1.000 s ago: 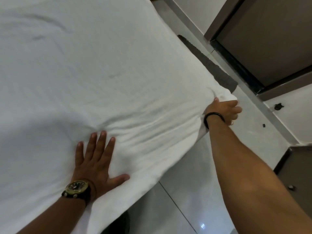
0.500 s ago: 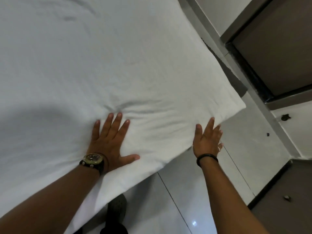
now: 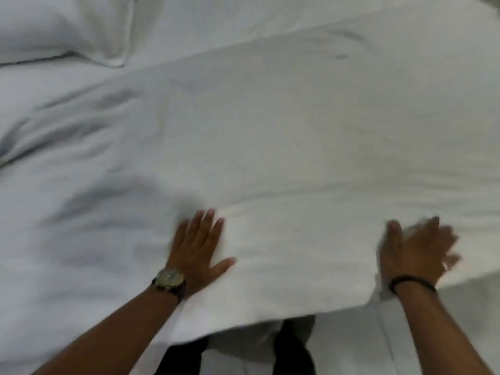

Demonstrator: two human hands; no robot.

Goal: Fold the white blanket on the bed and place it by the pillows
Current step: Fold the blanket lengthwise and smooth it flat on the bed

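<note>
Your right hand (image 3: 418, 253) is smeared by motion blur; its fingers appear spread and lie on or at the near right edge of the white blanket (image 3: 284, 158), but whether any cloth is pinched beneath them cannot be told. A dark band (image 3: 412, 282) circles that wrist. Your left hand (image 3: 198, 247) is sharper: palm down, fingers spread flat and pressed on the blanket, thumb angled out to the right, nothing gripped. A wristwatch (image 3: 169, 278) sits on that wrist.

The blanket covers nearly the whole bed and runs out of view at the left and right borders, so its full extent is cut off. Its far edge shows as a slanting line rising from mid-left toward the upper right. A pillow (image 3: 62, 28) lies at the far left corner, partly cropped by the top and left borders, beyond that edge and well apart from both hands. Fine surface detail is soft throughout; only broad creases show at the left.

The near edge of the blanket overhangs the bed side between your forearms. Below it your dark trouser legs (image 3: 292, 347) stand close against the bed on pale floor (image 3: 351, 342). Open cloth lies between the hands and beyond them toward the pillow.
</note>
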